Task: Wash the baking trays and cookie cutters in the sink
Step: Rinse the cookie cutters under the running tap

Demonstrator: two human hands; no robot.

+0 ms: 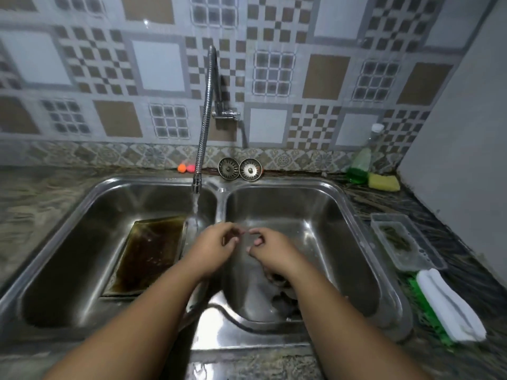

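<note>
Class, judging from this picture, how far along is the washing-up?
Done: nothing visibly clean yet, though the tap runs. In hand: the left hand and right hand meet beside the stream, fingers curled; whether they hold anything is unclear. Left: the baking tray in the left basin looks brown-stained.

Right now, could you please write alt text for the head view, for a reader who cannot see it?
A left hand and a right hand, fingers curled, hover close together over a steel double sink; whether they hold anything is unclear. The tap runs water beside a dark baking tray in the left basin.
</note>
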